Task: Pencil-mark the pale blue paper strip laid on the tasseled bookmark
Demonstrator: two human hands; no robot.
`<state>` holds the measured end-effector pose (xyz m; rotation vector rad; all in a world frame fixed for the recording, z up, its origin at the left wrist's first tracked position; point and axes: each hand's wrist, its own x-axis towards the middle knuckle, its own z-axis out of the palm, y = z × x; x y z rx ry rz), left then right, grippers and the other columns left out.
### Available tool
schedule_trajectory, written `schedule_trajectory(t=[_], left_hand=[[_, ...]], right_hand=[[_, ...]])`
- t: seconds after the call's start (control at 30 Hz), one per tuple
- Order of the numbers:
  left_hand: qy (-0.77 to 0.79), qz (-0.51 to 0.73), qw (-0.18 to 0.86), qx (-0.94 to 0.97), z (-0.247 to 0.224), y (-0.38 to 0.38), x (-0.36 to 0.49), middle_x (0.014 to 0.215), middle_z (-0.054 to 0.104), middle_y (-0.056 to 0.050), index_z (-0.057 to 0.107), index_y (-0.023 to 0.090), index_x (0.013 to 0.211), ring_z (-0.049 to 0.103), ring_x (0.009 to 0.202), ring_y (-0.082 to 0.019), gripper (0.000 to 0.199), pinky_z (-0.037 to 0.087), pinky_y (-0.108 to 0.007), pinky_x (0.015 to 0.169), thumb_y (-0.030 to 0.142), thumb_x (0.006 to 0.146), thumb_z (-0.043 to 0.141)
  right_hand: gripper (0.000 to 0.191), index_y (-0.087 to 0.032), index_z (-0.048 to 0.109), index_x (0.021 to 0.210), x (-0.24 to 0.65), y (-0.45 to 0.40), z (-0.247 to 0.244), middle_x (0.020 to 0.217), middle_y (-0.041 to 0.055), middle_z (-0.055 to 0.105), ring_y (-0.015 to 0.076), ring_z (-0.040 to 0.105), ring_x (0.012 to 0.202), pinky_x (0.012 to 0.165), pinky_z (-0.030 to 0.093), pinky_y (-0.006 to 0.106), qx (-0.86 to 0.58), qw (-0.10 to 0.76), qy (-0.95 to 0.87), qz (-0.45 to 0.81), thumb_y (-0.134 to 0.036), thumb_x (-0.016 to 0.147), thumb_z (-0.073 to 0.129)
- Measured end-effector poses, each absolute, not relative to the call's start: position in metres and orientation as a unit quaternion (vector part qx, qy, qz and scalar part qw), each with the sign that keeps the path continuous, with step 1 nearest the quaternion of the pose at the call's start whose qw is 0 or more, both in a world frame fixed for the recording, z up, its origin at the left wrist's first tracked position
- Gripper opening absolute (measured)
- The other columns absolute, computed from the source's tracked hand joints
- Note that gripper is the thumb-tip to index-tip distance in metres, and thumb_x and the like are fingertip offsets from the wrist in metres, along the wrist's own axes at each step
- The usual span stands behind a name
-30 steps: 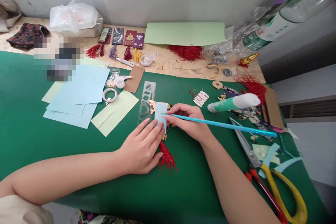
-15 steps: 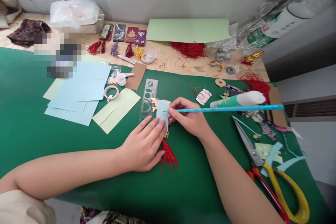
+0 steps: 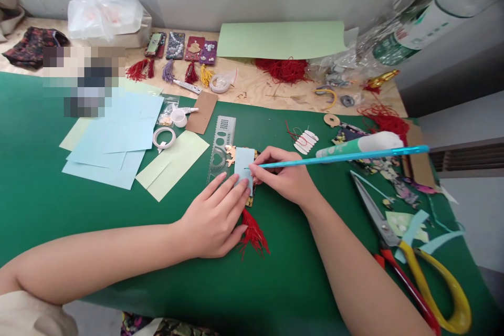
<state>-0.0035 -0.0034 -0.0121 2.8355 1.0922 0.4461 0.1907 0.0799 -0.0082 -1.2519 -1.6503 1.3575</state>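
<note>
At the middle of the green counter [image 3: 134, 278], a narrow blue paper slip [image 3: 244, 157] is laid over a patterned piece [image 3: 249, 202], with a red tassel [image 3: 254, 233] spread out at the near end. And here is the pencil work! A long blue pencil [image 3: 354, 156] is held in the right hand [image 3: 289, 178], its shaft pinched close to the point between thumb and fingertips, the grip closed snugly. The tip is set about halfway along the slip; whether a mark is being left cannot be made out. From the left, the near part of the slip is pinned by the left hand [image 3: 218, 215], laid flat, fingers extended and slightly parted, nothing grasped.

Marking the slip seems to be the step in hand. For the next stroke, a steady left palm and light pencil pressure would be called for, since the slip could easily be skewed. Just to the left, a clear ruler [image 3: 225, 134] is placed within reach, a gold-coloured charm [image 3: 230, 155] seemingly lodged between it and the slip.
</note>
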Motion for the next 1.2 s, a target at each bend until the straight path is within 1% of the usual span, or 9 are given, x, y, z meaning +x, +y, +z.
schedule_trajectory(t=[0.4, 0.7, 0.93, 1.03, 1.07, 1.1, 1.13, 1.17, 1.2], left_hand=[[0.358, 0.144, 0.035, 0.922, -0.013, -0.004, -0.002, 0.14, 0.051, -0.02, 0.054, 0.0, 0.132, 0.044, 0.133, -0.034, 0.054, 0.025, -0.048, 0.116, 0.038, 0.097, 0.038], [0.355, 0.146, 0.037, 0.923, -0.013, -0.004, -0.002, 0.14, 0.052, -0.019, 0.055, 0.0, 0.132, 0.045, 0.132, -0.035, 0.054, 0.026, -0.048, 0.115, 0.038, 0.096, 0.039], [0.352, 0.15, 0.039, 0.923, -0.013, -0.003, -0.002, 0.14, 0.051, -0.02, 0.054, -0.001, 0.132, 0.045, 0.132, -0.036, 0.054, 0.026, -0.048, 0.115, 0.037, 0.096, 0.04], [0.357, 0.154, 0.041, 0.921, -0.013, -0.003, -0.002, 0.14, 0.051, -0.02, 0.054, -0.001, 0.132, 0.044, 0.132, -0.035, 0.054, 0.026, -0.047, 0.116, 0.037, 0.097, 0.039], [0.357, 0.153, 0.041, 0.921, -0.013, -0.003, -0.002, 0.14, 0.051, -0.02, 0.054, -0.001, 0.132, 0.044, 0.132, -0.035, 0.054, 0.026, -0.047, 0.116, 0.037, 0.096, 0.039], [0.355, 0.153, 0.04, 0.921, -0.013, -0.003, -0.003, 0.14, 0.051, -0.02, 0.054, -0.001, 0.132, 0.044, 0.132, -0.035, 0.054, 0.026, -0.048, 0.116, 0.037, 0.096, 0.04], [0.352, 0.15, 0.038, 0.923, -0.014, -0.003, -0.003, 0.14, 0.051, -0.02, 0.054, -0.001, 0.132, 0.044, 0.132, -0.036, 0.054, 0.026, -0.048, 0.116, 0.037, 0.096, 0.04], [0.349, 0.148, 0.036, 0.925, -0.014, -0.003, -0.003, 0.14, 0.051, -0.02, 0.054, -0.001, 0.132, 0.044, 0.132, -0.036, 0.055, 0.026, -0.048, 0.116, 0.038, 0.096, 0.041], [0.348, 0.146, 0.034, 0.926, -0.014, -0.003, -0.003, 0.14, 0.051, -0.02, 0.054, -0.001, 0.132, 0.044, 0.132, -0.036, 0.055, 0.027, -0.048, 0.115, 0.038, 0.096, 0.041]], right_hand=[[0.025, -0.02, 0.061, 0.066, 0.19, 0.081, -0.008, 0.053, 0.0, 0.065, 0.0158, 0.063, 0.046, 0.047, 0.053, 0.028, -0.5, 0.309, -0.625, 0.514, -0.037, 0.072, 0.078], [0.019, -0.019, 0.061, 0.066, 0.19, 0.081, -0.006, 0.054, 0.0006, 0.065, 0.016, 0.063, 0.046, 0.047, 0.052, 0.028, -0.499, 0.299, -0.637, 0.505, -0.032, 0.075, 0.073], [0.022, -0.02, 0.062, 0.068, 0.193, 0.08, -0.01, 0.055, 0.0004, 0.065, 0.0169, 0.063, 0.047, 0.049, 0.053, 0.03, -0.48, 0.306, -0.653, 0.5, -0.038, 0.078, 0.072], [0.032, -0.021, 0.069, 0.081, 0.196, 0.078, -0.004, 0.077, 0.0068, 0.071, 0.0225, 0.07, 0.07, 0.064, 0.058, 0.037, -0.418, 0.373, -0.686, 0.465, -0.05, 0.088, 0.057], [0.039, -0.022, 0.072, 0.083, 0.198, 0.076, 0.001, 0.096, 0.0102, 0.072, 0.0258, 0.07, 0.088, 0.075, 0.057, 0.04, -0.394, 0.408, -0.707, 0.423, -0.053, 0.091, 0.05], [0.041, -0.022, 0.072, 0.083, 0.2, 0.073, 0.007, 0.111, 0.0109, 0.069, 0.0273, 0.067, 0.099, 0.083, 0.055, 0.042, -0.394, 0.434, -0.713, 0.384, -0.052, 0.093, 0.046], [0.038, -0.023, 0.071, 0.081, 0.203, 0.069, 0.015, 0.112, 0.009, 0.068, 0.0238, 0.068, 0.091, 0.08, 0.055, 0.04, -0.409, 0.461, -0.706, 0.35, -0.047, 0.096, 0.045], [0.033, -0.025, 0.068, 0.081, 0.207, 0.065, 0.023, 0.103, 0.0059, 0.068, 0.0164, 0.066, 0.069, 0.07, 0.054, 0.036, -0.424, 0.478, -0.697, 0.327, -0.04, 0.098, 0.044], [0.029, -0.025, 0.065, 0.083, 0.211, 0.06, 0.031, 0.097, 0.003, 0.067, 0.0096, 0.055, 0.05, 0.058, 0.05, 0.031, -0.433, 0.473, -0.697, 0.32, -0.035, 0.099, 0.044]])
